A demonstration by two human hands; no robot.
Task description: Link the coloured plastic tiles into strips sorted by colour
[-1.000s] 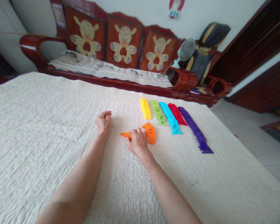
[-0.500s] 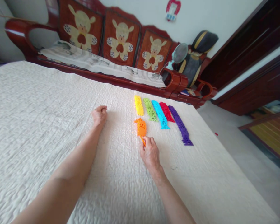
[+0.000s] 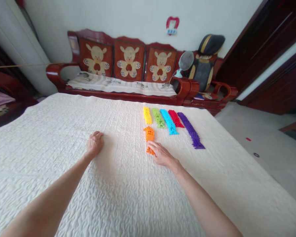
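Note:
On the white quilted cover, my right hand [image 3: 161,154] is at the near end of a short orange strip [image 3: 150,134] of small plastic pieces. Its fingers close on an orange plastic piece [image 3: 150,150], partly hidden beneath them. Off to the left, my left hand [image 3: 95,144] rests on the cover with its fingers curled in and nothing visible in them. Beyond the orange strip lie a yellow strip [image 3: 147,116], a green strip [image 3: 159,118], a blue strip [image 3: 169,121], a red strip [image 3: 176,118] and a longer purple strip [image 3: 191,130], side by side.
The quilted cover [image 3: 108,204] spreads over a wide flat surface whose right edge drops to a grey floor [image 3: 239,131]. Behind it stands a wooden sofa [image 3: 96,91] with bear-patterned cushions. A small fan [image 3: 186,61] is near the sofa's right armrest.
My left hand has moved left and nearer to me. My right hand has turned, and the orange piece by its fingers now lies lower against the cover. The camera view has shifted and levelled.

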